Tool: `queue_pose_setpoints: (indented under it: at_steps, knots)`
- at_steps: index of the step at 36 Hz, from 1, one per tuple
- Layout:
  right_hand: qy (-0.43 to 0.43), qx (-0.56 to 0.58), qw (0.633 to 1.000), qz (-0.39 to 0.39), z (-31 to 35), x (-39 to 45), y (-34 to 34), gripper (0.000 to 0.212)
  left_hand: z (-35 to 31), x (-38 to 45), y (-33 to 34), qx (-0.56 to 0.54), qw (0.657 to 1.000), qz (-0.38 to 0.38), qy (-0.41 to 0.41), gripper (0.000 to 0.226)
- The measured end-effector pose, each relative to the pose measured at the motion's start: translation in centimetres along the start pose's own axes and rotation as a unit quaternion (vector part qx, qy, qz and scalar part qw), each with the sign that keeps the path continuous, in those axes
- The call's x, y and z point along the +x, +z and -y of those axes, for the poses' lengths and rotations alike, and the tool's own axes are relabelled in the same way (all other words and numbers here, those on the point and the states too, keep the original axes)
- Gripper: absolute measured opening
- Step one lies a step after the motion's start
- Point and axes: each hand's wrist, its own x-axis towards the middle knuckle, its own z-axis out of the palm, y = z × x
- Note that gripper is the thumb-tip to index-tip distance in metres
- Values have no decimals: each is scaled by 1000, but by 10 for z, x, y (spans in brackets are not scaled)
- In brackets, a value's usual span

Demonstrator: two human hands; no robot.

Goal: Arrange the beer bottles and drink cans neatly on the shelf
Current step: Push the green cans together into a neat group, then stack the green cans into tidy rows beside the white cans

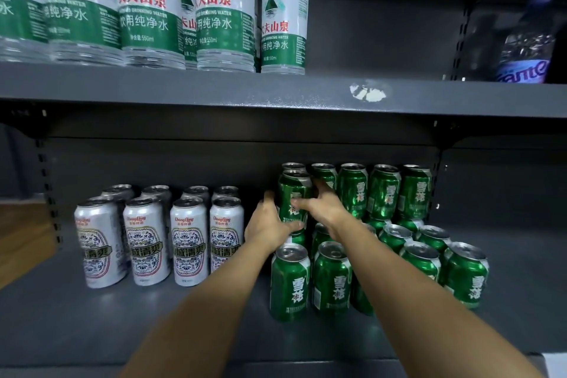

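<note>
Upper shelf board [214,87] is dark grey metal, with a white scuffed patch [368,91] on its front lip where the paint's chipped. On top of it there's a row of clear water bottles [147,9] with green and white labels and red Chinese lettering, all upright and packed side by side, some more tucked in behind. The slimmer one [284,18] at the right end stands further back. Way off to the right, well apart, sits a dark bottle with a purple label [526,49], pretty blurry. A strip of wood-coloured surface [21,236] shows at the far left.
</note>
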Motion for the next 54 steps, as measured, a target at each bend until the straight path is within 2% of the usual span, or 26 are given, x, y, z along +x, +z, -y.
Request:
queue_pose_setpoints:
  at_steps: [8, 12, 14, 19, 24, 30, 36, 42, 48, 54]
  knots:
    - [12, -49, 998, -28, -15, -2, 2, 42, 3, -7, 1, 11, 1000, 4, 9, 77]
    - [28, -77, 995, -59, -19, -5, -6, 70, 5, -15, 0, 20, 1000, -10, 3, 76]
    - [33, -79, 994, -73, -23, -7, -12, 76, 4, -22, -3, 31, 999, -37, 4, 73]
    - [18, -105, 986, -126, -30, -22, -40, 62, -7, -44, -15, 115, 984, -118, 74, 52]
    - [17, -122, 976, -179, -40, -43, -84, 53, -40, -69, -13, 144, 972, -123, 141, 43]
    - [41, -181, 955, -230, -62, -88, -169, 50, -102, -102, 34, 144, 971, -82, 171, 40]
    - [78, -287, 919, -258, -95, -147, -283, 49, -175, -148, 120, 114, 973, -26, 197, 39]
    - [125, -315, 893, -297, -133, -201, -389, 53, -248, -196, 215, 76, 968, 51, 233, 39]
    - [190, -374, 848, -326, -162, -241, -468, 50, -308, -227, 295, 100, 949, 120, 275, 40]
    - [211, -416, 829, -309, -186, -242, -527, 55, -344, -229, 361, 136, 920, 182, 321, 44]
